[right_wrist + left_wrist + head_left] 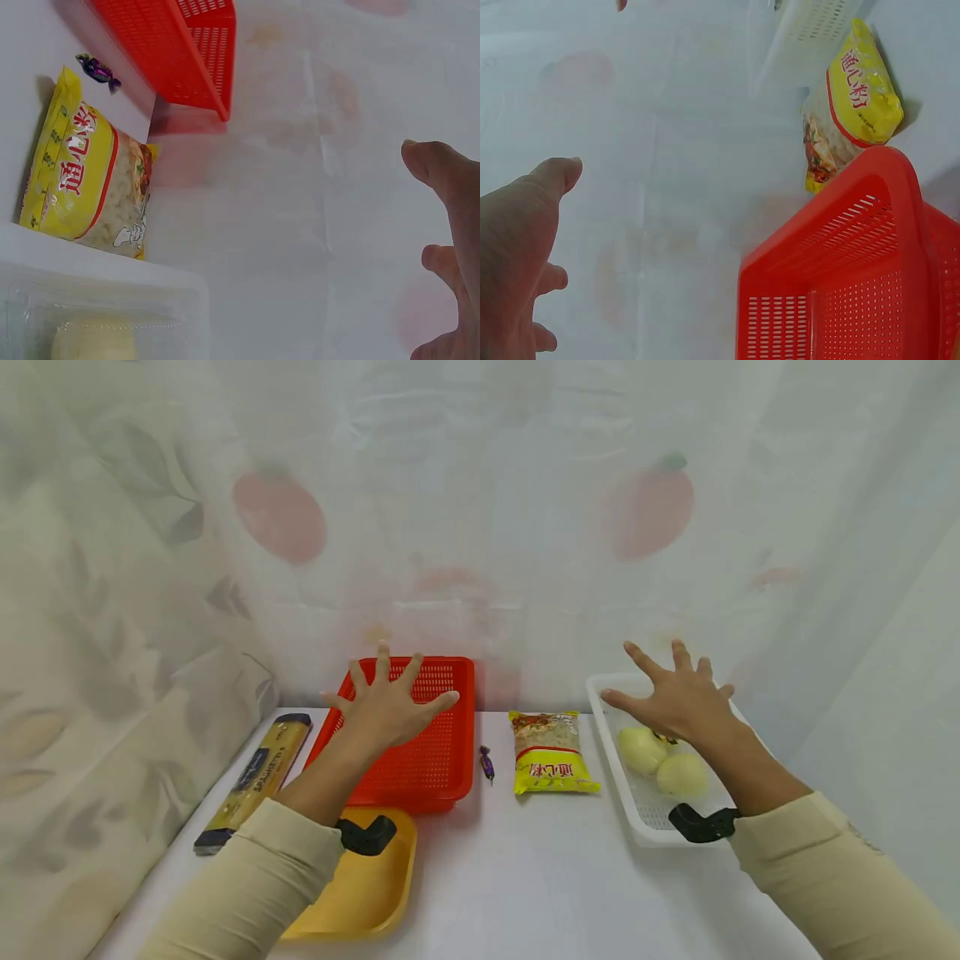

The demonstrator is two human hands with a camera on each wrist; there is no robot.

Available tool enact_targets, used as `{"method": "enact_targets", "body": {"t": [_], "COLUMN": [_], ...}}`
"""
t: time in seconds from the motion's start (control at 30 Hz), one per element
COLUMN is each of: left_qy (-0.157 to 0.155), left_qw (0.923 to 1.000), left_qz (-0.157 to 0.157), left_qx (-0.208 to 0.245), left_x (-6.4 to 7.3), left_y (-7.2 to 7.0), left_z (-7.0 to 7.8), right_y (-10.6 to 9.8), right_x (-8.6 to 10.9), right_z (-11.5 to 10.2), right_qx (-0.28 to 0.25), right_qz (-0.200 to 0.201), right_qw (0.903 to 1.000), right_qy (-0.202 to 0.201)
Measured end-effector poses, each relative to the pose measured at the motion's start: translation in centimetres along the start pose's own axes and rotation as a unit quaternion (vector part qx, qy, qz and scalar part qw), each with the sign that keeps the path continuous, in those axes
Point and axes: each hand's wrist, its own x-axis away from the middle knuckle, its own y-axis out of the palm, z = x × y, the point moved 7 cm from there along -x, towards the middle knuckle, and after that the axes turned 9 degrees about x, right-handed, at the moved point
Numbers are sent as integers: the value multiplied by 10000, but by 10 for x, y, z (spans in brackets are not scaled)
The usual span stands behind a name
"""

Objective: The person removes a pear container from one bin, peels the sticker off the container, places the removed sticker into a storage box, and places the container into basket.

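Left hand (pixel 386 708) and right hand (pixel 681 700), spread and empty, hung near the red basket (pixel 429 756) and, to its right, white basket (pixel 656 837). Only the head view showed the spaghetti packet (pixel 262 764), left of the red basket; in front, a sleeve (pixel 258 877) partly hid a yellow tray (pixel 375 889).

In front of the red basket (pixel 431 760), the left sleeve (pixel 251 881) partly covers the yellow tray (pixel 375 881). Right of that basket, print on the candy (pixel 487 763) is illegibly small; farther right, the right hand (pixel 684 700) partly hides the white crate (pixel 622 781).
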Motion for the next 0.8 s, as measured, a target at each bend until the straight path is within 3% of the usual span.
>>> {"method": "enact_targets", "body": {"t": [0.8], "left_qy": [406], "left_qw": [9988], "left_qz": [273], "left_qx": [90], "left_x": [8], "left_y": [12], "left_z": [29], "right_y": [-18], "right_x": [19], "right_z": [17], "right_qx": [99], "right_qz": [597], "right_qw": [9981], "right_qy": [-79]}}
